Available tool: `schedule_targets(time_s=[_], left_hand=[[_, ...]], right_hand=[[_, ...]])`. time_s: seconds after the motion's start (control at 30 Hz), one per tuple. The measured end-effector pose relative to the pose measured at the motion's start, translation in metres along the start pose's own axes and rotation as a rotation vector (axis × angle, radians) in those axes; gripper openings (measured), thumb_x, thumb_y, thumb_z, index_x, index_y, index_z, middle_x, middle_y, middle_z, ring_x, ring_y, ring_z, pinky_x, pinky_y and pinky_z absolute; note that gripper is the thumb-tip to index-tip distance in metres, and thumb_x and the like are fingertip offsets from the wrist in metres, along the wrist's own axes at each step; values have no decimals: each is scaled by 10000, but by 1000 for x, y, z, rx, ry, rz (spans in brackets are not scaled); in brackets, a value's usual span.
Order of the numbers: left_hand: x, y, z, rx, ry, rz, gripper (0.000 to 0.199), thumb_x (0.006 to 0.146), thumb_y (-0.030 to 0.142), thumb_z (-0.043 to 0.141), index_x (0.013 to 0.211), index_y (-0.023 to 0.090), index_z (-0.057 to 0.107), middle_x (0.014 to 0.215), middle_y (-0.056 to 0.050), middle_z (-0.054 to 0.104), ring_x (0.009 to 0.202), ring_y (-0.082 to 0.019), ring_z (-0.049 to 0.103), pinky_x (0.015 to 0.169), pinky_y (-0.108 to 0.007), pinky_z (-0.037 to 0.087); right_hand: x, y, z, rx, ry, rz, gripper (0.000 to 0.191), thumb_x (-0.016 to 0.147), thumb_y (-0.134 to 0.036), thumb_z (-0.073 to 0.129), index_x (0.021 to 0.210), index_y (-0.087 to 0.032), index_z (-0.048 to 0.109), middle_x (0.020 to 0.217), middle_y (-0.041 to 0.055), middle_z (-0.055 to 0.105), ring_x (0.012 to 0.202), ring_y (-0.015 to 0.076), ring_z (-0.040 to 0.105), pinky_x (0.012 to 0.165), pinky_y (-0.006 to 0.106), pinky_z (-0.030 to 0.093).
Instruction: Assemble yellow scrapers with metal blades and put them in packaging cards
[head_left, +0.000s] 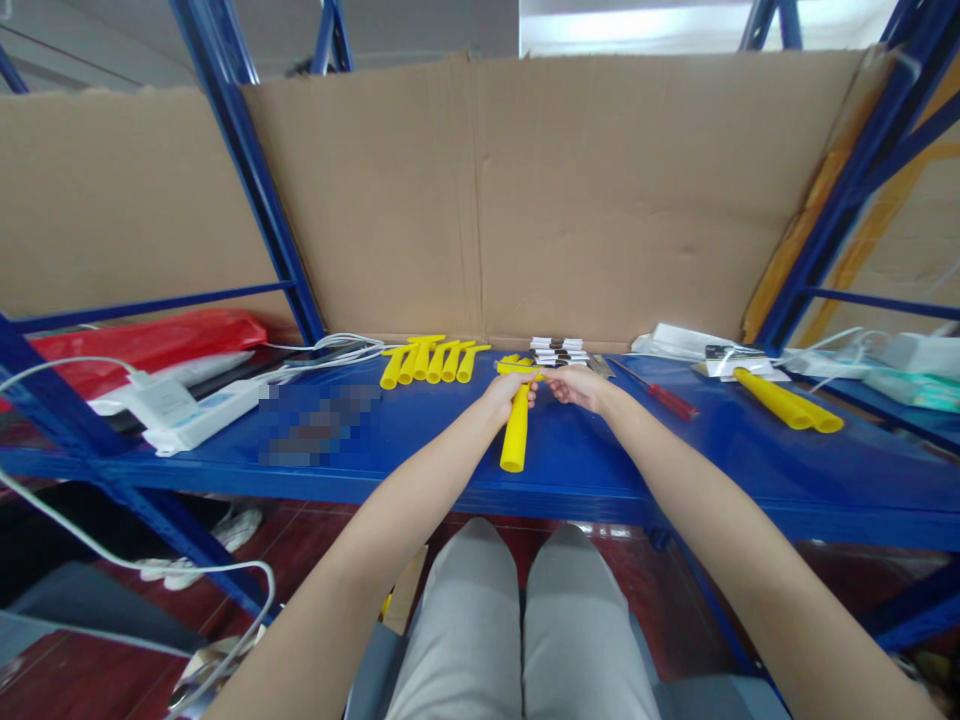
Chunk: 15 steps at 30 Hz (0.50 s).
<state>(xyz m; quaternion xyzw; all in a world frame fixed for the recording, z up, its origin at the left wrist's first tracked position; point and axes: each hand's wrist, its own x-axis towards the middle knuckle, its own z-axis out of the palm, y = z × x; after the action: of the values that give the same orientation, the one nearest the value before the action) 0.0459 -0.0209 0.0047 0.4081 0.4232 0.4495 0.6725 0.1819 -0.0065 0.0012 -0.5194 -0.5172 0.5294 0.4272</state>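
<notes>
From the head view, a blue shelf (592, 470) runs from left to right, with a cardboard sheet (480, 200) standing upright along its far side. At the middle, near the far side, the left hand (517, 388) has its fingers closed around the top of a yellow handle (514, 440), whose wide round end points toward the near edge; the grip part slopes down over the blue surface, and a flat yellow head shows above the fingers. The right hand (574, 387) is just to the right — its fingertips are pinched together at the right end of that yellow head, though whether they hold some small piece there is too small to tell, and the other fingers are curled in

Left of the hands, a row of yellow pieces (435, 362) lies on the shelf, side by side, their round ends facing near. Beyond the right hand sits a small stack of black and white pieces (559, 352), close to the cardboard. To the right of it lies a screwdriver (673, 402) with a red handle, its shaft pointing far and left, and farther right two yellow tubes (787, 402) lie next to each other, their far ends by a clear plastic packet (739, 362)

At the left end are a white power strip (206, 415) with a white adapter (161, 398) on it, white cables (341, 348) and a red bag (150, 350) — the patch between the strip and the yellow row is blurred into blocks, so what lies there cannot be told
</notes>
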Motion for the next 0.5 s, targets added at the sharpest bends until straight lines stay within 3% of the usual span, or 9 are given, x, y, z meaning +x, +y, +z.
schedule_targets(time_s=[0.17,0.27,0.37,0.5], left_hand=[[4,-1,-3,-42,14,-9,162,888,75,503,741,139,527,469,46,459,345,-53,385,363,-147,316],[7,-2,-4,-66,19,-11,144,872,70,538,747,141,535,481,46,458,347,-48,375,364,-144,309],[7,-1,-3,-69,27,-16,147,878,66,535,750,139,539,489,44,456,349,-49,375,364,-150,303],[4,1,-1,-70,31,-26,164,901,61,490,765,143,530,485,47,453,348,-49,373,358,-144,291]], right_hand=[[3,-1,-10,-124,116,-106,323,898,-324,616,631,-179,507,532,-11,502,431,70,401,400,200,281],[7,-5,-27,-375,345,-218,313,886,-330,606,620,-185,528,538,6,524,501,111,469,472,223,361],[5,-10,-47,-704,589,-313,115,855,-224,582,764,-173,631,742,66,668,769,190,625,687,267,474],[-3,-13,-72,-998,768,-132,212,852,-213,548,1006,-151,679,1074,167,690,1079,283,620,912,408,460]])
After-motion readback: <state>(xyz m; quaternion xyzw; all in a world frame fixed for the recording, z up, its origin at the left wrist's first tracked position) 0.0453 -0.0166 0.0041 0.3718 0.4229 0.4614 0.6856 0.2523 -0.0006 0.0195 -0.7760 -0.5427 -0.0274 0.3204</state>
